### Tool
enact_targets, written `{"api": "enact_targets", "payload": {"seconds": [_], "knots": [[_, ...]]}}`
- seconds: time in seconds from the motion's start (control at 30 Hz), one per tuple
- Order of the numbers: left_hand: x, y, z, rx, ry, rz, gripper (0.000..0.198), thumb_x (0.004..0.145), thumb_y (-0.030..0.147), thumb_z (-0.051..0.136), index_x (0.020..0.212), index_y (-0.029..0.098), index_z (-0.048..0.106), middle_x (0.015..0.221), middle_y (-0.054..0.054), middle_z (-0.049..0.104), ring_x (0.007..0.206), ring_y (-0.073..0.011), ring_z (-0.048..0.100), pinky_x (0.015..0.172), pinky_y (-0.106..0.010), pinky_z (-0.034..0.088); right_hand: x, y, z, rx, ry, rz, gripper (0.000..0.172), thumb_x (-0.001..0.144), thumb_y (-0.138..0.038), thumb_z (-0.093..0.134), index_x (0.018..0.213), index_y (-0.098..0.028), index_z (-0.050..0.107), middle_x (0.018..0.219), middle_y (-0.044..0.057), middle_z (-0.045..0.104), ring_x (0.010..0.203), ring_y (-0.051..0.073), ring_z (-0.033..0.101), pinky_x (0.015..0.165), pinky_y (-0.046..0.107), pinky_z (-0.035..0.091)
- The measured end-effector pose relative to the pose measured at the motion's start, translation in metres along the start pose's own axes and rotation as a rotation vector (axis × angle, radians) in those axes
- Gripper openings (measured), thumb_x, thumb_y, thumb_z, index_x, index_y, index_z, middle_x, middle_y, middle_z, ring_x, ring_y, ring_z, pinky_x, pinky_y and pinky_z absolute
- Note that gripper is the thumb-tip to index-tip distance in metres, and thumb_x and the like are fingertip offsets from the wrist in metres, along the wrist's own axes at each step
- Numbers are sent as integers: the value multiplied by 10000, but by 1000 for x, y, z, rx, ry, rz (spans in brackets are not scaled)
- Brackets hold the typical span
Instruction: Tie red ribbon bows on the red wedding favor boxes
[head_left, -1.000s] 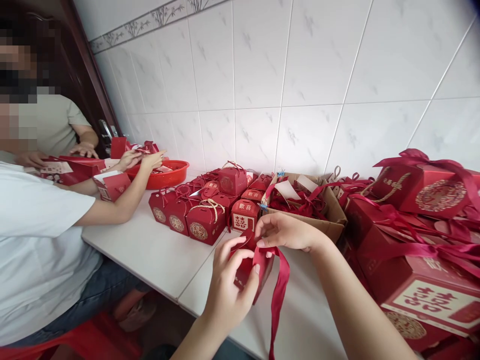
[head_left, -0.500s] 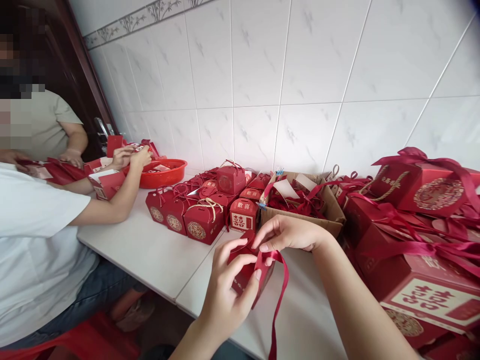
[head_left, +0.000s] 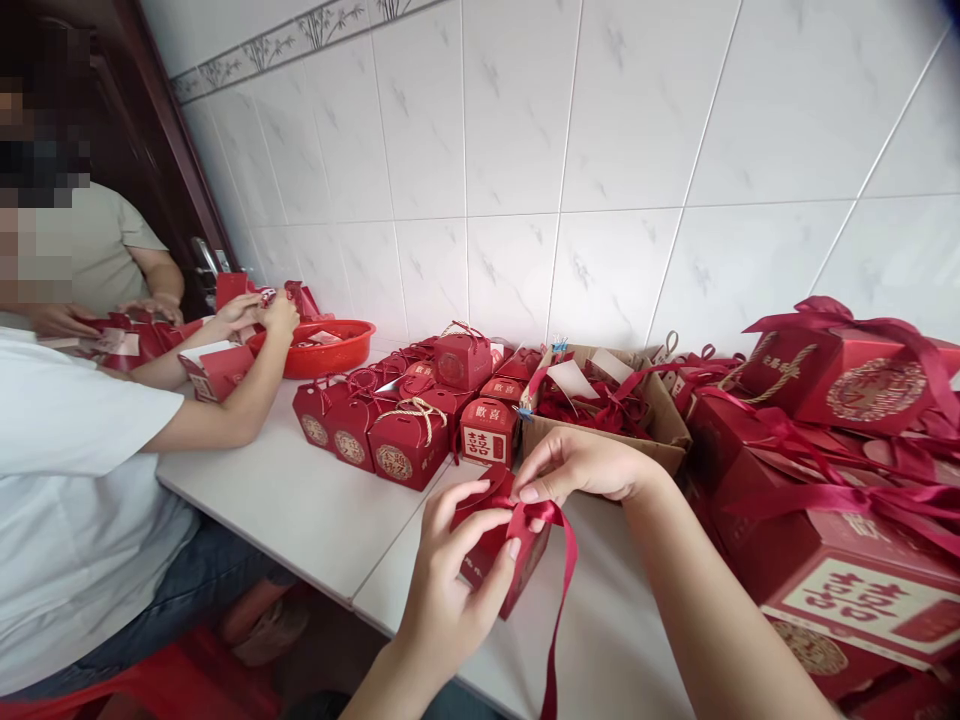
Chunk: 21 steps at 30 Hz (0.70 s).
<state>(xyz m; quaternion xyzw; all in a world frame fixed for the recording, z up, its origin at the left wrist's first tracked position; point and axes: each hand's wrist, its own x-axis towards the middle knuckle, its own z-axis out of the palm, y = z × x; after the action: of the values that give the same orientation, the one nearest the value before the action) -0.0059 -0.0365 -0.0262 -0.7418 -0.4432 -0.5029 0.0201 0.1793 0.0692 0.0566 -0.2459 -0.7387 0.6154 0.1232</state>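
A small red gift box (head_left: 529,560) stands on the white table near its front edge, partly covered by my fingers. Crimson satin ribbon (head_left: 568,570) lies across the top of the box, and one long end hangs down past the table's edge. My left hand (head_left: 457,570) is at the box's left side, its fingertips closed on the ribbon at the top. From the right, my right hand (head_left: 574,467) reaches over and pinches the same ribbon between thumb and forefinger. The exact crossing of the ribbon under my fingertips is hidden.
Finished-looking red boxes (head_left: 409,445) stand grouped behind my hands. A cardboard box (head_left: 664,430) holds loose ribbons and cards. Larger ribboned boxes (head_left: 847,560) are piled at the right. Leftward, a person in a white shirt (head_left: 82,450) and another person work by a red basin (head_left: 334,355).
The ribbon at the top of the box has shifted slightly under my fingers, now lying flatter. My hands stay almost in place. At the left, the co-workers' hands have moved a little.
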Motion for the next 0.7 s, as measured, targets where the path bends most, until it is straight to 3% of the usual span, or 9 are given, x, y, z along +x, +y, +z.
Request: {"api": "enact_targets", "payload": {"seconds": [0.17, 0.33, 0.5, 0.7], "knots": [[-1, -1, 1, 4, -5, -24, 134, 840, 160, 576, 931, 241, 629, 1174, -76, 514, 1127, -232, 527, 951, -385, 462, -14, -10, 1, -150, 88, -92, 286, 738, -394, 725, 832, -125, 753, 797, 49, 707, 734, 141, 612, 774, 280, 492], [-1, 0, 3, 12, -37, -49, 112, 849, 171, 559, 911, 234, 629, 1187, -83, 519, 1144, -241, 517, 963, -403, 446, -29, -25, 8, -200, 331, -206, 259, 777, -405, 689, 826, -159, 755, 863, 46, 726, 823, 172, 634, 825, 311, 487], [-2, -2, 3, 16, -33, -64, 108, 855, 186, 553, 914, 234, 630, 1180, -88, 525, 1141, -244, 520, 955, -406, 451, -50, -39, 15, -115, 636, -542, 99, 816, -289, 686, 849, -239, 764, 920, 18, 736, 901, 160, 657, 859, 304, 510], [-2, -4, 3, 16, -22, -58, 98, 854, 203, 567, 921, 230, 632, 1193, -86, 527, 1153, -248, 521, 969, -411, 450, -81, -50, 33, -168, 913, -911, 153, 807, -216, 698, 876, -340, 756, 917, -11, 712, 958, 164, 645, 866, 324, 541]]}}
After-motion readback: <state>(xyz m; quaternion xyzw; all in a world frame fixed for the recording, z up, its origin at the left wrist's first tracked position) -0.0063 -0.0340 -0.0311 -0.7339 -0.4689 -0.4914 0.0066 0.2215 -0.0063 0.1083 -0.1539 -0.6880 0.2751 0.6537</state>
